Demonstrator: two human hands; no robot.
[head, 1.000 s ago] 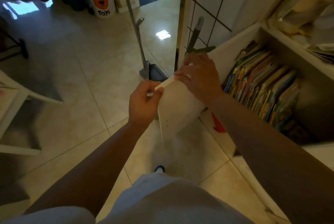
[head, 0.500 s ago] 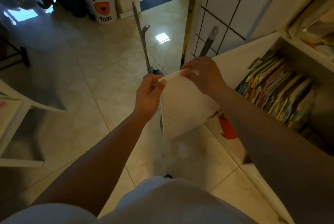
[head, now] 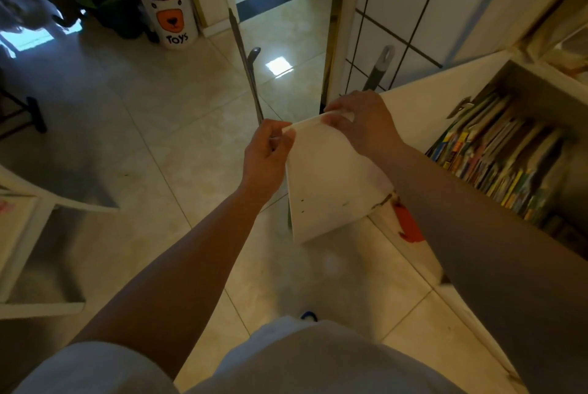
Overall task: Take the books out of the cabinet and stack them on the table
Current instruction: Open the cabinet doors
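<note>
Door panel at centre frame, books in the cabinet at right

My left hand (head: pixel 265 155) and right hand (head: pixel 362 121) meet on the top edge of the door panel (head: pixel 331 183). Right of it the books (head: pixel 506 161) stand inside the cabinet (head: pixel 541 82). The desk (head: pixel 19 228) sits at the left edge; the toy bin (head: pixel 170 16) stands upper left.

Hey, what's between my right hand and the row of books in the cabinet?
In the head view, only the white cabinet's side panel lies between your right hand, gripping the white door, and the colourful upright books.
</note>
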